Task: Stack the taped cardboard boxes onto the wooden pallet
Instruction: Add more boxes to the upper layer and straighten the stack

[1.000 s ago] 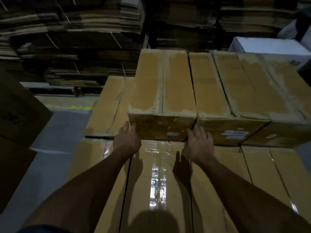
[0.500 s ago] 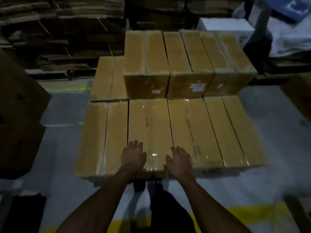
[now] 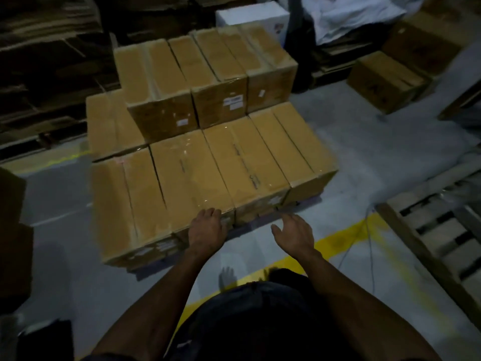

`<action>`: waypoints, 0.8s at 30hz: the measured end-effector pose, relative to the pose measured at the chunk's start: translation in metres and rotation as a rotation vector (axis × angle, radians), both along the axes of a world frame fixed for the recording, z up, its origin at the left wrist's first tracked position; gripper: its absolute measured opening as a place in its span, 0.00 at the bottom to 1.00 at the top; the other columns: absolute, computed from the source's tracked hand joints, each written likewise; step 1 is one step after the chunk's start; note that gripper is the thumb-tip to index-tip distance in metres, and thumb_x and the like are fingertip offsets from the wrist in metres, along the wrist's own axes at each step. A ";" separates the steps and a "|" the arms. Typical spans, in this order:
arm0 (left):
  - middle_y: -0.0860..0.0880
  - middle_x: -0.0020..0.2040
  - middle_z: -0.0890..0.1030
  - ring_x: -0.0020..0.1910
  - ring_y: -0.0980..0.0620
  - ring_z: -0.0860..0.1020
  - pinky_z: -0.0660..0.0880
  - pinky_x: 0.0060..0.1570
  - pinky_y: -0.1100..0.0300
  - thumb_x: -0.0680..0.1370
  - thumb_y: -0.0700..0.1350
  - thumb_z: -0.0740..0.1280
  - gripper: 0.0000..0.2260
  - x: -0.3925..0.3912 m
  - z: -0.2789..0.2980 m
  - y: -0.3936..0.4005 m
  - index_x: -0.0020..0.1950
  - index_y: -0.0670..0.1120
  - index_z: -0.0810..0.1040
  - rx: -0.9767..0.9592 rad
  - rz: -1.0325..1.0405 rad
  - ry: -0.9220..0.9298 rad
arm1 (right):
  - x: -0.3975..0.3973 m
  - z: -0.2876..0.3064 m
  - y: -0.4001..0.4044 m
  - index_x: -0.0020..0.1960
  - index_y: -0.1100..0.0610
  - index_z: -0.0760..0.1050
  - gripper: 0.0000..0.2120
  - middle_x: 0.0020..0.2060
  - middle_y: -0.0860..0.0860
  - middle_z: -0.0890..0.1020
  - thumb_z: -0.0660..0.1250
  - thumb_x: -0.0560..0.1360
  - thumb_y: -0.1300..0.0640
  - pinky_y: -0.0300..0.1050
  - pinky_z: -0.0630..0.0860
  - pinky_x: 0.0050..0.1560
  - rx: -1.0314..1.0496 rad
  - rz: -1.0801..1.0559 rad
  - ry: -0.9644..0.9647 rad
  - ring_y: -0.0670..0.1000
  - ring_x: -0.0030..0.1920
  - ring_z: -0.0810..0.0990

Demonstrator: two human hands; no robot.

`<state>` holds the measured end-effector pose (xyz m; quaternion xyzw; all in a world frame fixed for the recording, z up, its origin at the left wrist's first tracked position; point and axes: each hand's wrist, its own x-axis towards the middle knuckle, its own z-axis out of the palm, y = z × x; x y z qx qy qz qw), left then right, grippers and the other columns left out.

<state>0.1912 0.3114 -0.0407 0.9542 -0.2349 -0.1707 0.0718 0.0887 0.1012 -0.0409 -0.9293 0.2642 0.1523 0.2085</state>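
While a lower layer of taped boxes (image 3: 208,175) and three boxes of an upper row (image 3: 197,82) already sit stacked, the left hand (image 3: 207,229) rests relaxed on the front edge; the right hand (image 3: 294,234) hovers apart-fingered, empty; loose boxes (image 3: 387,79) wait nearby, so stacking seems unfinished.

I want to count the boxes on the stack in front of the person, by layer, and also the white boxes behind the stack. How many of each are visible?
Upper-layer brown boxes: 3
Lower-layer brown boxes with the top showing: 5
White box: 1
Total: 9
Any boxes under the upper layer are hidden.
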 end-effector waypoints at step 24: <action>0.42 0.63 0.78 0.62 0.41 0.74 0.73 0.57 0.51 0.77 0.57 0.52 0.27 -0.004 0.023 -0.535 0.66 0.41 0.75 -0.082 -0.315 -0.010 | -0.080 0.017 -0.484 0.79 0.54 0.60 0.29 0.78 0.56 0.61 0.58 0.82 0.42 0.52 0.57 0.76 0.028 -0.359 -0.023 0.56 0.78 0.57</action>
